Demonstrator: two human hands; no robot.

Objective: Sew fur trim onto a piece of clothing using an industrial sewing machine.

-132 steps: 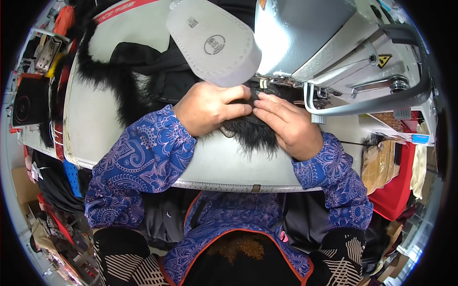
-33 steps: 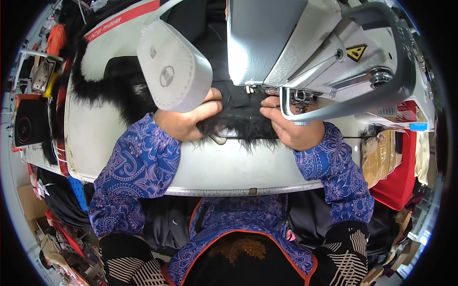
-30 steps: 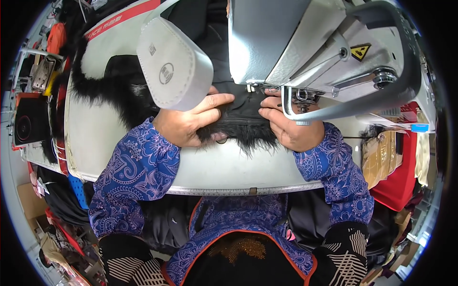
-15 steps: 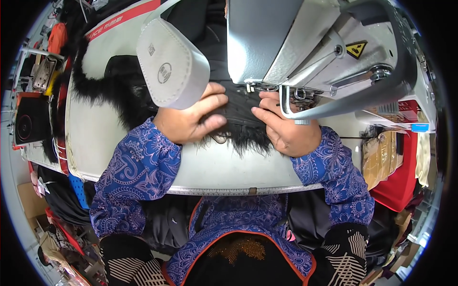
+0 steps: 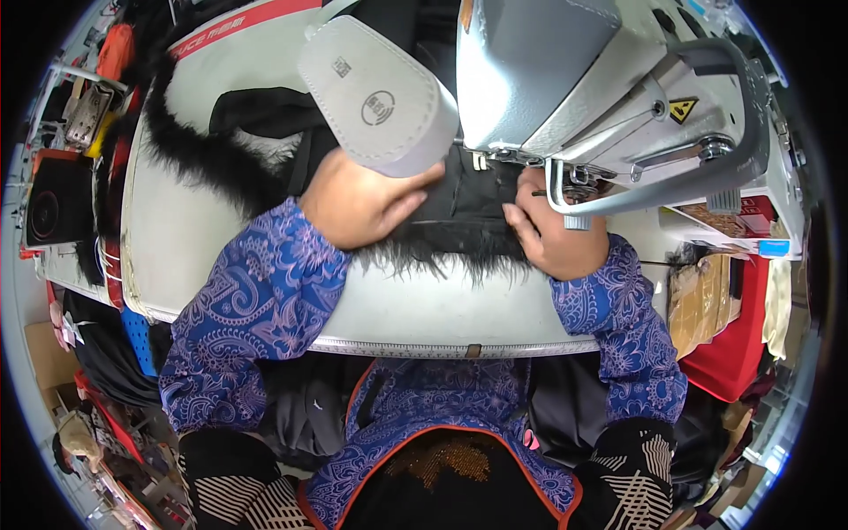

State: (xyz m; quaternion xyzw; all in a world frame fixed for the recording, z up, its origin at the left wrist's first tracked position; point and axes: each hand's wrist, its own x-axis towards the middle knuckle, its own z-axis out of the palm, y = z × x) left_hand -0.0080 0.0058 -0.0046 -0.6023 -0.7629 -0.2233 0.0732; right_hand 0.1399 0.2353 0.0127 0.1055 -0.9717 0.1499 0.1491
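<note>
A piece of black fabric edged with long black faux fur (image 5: 450, 225) lies flat on the pale grey table (image 5: 415, 305), right under the head of a large silver-grey industrial sewing machine (image 5: 565, 79). The left hand (image 5: 362, 201) rests palm down on the left part of this piece, fingers stretched out flat toward the machine and pressing the cloth to the table; it grips nothing between the fingers. The right hand (image 5: 552, 231) lies on the right part of the same piece, just beside the machine's curved metal guard bar (image 5: 654, 190), its fingers loosely curled over the fur edge and bearing down on it; whether it pinches the cloth cannot be told. Both forearms wear blue paisley-patterned sleeves (image 5: 256, 309). A rounded grey felt-covered lamp head (image 5: 380, 97) hangs above the left hand and hides its fingertips in part. To the far left, a long strip of shaggy black fur trim (image 5: 199, 150) trails along the table toward its rear edge, and a red bag (image 5: 738, 327) stands off the table's right side.
</note>
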